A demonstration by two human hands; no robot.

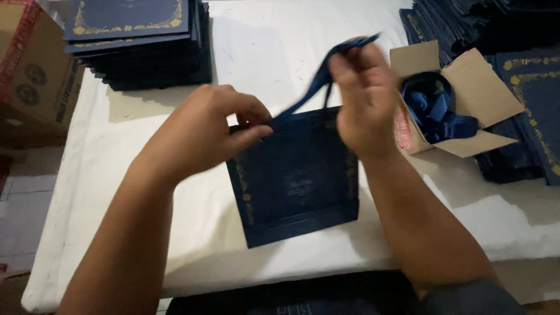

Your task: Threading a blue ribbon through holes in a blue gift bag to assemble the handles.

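L hand [201,131] pinches w/ thumb + forefinger closed on a dark blue ribbon [315,87] right at the top edge of a flat navy paper bag [297,178]; the bag lies on the white table cover [175,233], spreading down and toward the person from that pinch. From the L pinch the ribbon runs taut, up and to the right, to the R hand [361,96], which is raised above the bag's top right corner w/ fingers curled shut on the ribbon's upper part; a short end of ribbon sticks out past the R fingertips, pointing away from the person. Bag has faint gold trim down its sides and a fold line near its bottom edge. Just right of the R hand: small open cardboard box [466,93] w/ flaps out, more blue ribbon coiled inside. Beyond the L hand, well apart, a stack of navy folded bags w/ gold borders [134,41]. Far right of the R grip, more navy stacks [525,116]. Brown carton [35,76] at far left, off the table.
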